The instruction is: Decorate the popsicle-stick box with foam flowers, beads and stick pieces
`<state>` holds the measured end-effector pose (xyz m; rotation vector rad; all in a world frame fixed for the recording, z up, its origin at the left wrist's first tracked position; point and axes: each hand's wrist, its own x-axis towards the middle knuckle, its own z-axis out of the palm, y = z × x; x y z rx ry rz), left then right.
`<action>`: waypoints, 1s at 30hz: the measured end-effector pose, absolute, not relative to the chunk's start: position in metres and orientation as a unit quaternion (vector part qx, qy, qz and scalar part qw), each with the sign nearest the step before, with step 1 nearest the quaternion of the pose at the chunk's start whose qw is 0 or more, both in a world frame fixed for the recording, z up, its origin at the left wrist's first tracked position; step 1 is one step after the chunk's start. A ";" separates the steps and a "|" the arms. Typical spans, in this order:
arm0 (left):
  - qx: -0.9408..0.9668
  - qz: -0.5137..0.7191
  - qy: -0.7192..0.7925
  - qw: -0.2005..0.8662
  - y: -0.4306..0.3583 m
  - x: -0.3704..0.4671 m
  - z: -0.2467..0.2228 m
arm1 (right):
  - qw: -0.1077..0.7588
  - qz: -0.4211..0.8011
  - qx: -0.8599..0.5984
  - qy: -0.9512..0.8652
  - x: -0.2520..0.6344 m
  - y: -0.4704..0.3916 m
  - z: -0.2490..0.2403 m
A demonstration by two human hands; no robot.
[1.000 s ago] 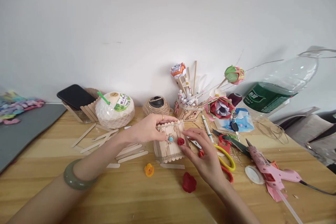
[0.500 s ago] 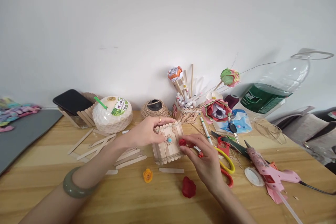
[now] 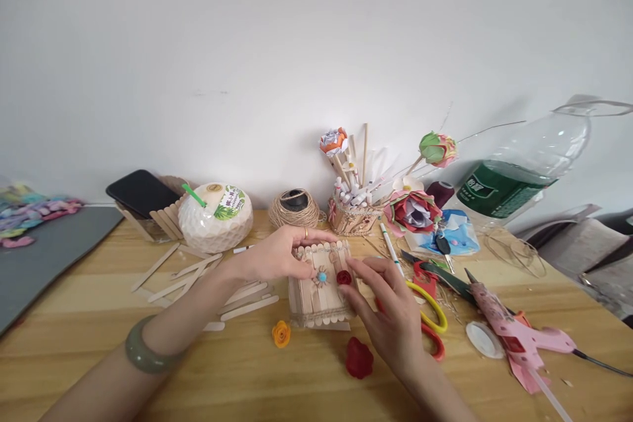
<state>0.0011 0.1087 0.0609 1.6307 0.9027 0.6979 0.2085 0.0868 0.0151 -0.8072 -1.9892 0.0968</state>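
My left hand [image 3: 271,257] grips the far left side of a small box made of wooden craft sticks [image 3: 316,303], thumb on its upper face. A twine flower with a blue centre [image 3: 322,277] is on that face. Between the thumb and fingers of my right hand [image 3: 393,306], a small rolled red flower [image 3: 343,277] sits against the face, right of the blue one. Whether it is stuck there I cannot tell. Nearer me on the table lie a yellow-orange flower [image 3: 281,334] and a larger red petal piece [image 3: 359,358].
Loose craft sticks [image 3: 250,310] lie left of the box. Behind stand a white coconut [image 3: 217,224], a twine ball [image 3: 293,211] and a pen holder [image 3: 359,217]. To the right are scissors [image 3: 435,313], a pink glue gun [image 3: 519,336] and a plastic bottle [image 3: 504,188].
The red flower has moved from the box's right edge onto its face, pressed there by my right hand. The box has come slightly nearer, now covering part of the loose stick.
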 end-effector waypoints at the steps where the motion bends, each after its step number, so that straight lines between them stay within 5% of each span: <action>1: 0.689 0.294 0.381 0.542 0.109 0.001 0.061 | 0.474 0.041 -0.325 -0.817 0.208 0.086 0.016; 17: 0.698 0.291 0.389 0.526 0.106 0.002 0.062 | 0.482 0.148 -0.329 -0.799 0.209 0.084 0.022; 30: 0.778 0.234 0.471 0.345 0.095 0.008 0.074 | 0.508 0.442 -0.357 -0.647 0.215 0.083 0.015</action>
